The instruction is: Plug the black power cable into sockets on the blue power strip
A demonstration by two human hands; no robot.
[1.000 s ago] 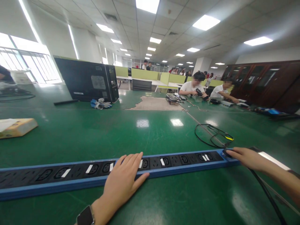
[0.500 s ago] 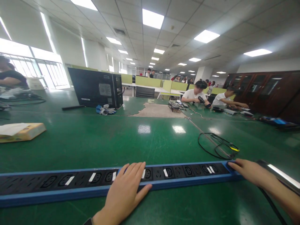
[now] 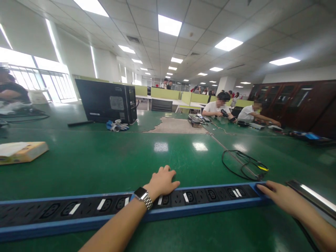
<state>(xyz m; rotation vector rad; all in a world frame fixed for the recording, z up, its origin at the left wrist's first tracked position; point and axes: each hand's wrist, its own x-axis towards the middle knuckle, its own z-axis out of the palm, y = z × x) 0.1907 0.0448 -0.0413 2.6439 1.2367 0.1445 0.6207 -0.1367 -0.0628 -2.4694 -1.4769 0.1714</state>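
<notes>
The green surface (image 3: 105,168) is the largest thing here, and it fills the lower part of the view. Behind it at the right stands a dark wooden cabinet (image 3: 301,103) with glass panes; what is inside it is too dim to tell. The long blue power strip (image 3: 105,206) lies across the near part of the surface, with its black sockets facing up. A black computer case (image 3: 105,103) stands far back at the left; its side panel hides the inside.

Half a second ago the left hand (image 3: 164,180) was lying on the strip's sockets. Now it has moved forward, so that the forearm crosses the strip and the fingers reach past its far edge. This hand is open, its fingers slightly spread, and it grasps nothing. The right hand (image 3: 280,196) stays at the strip's right end, with fingers partly bent; I cannot tell whether it grips or only presses.

At the left lies a yellow packet (image 3: 23,153) with white on top; its contents are hidden. A black cable (image 3: 226,169) lies coiled beyond the strip's right end. Blue-and-grey gloves (image 3: 117,125) lie before the case. The smallest are the white labels (image 3: 75,209) on the sockets.
</notes>
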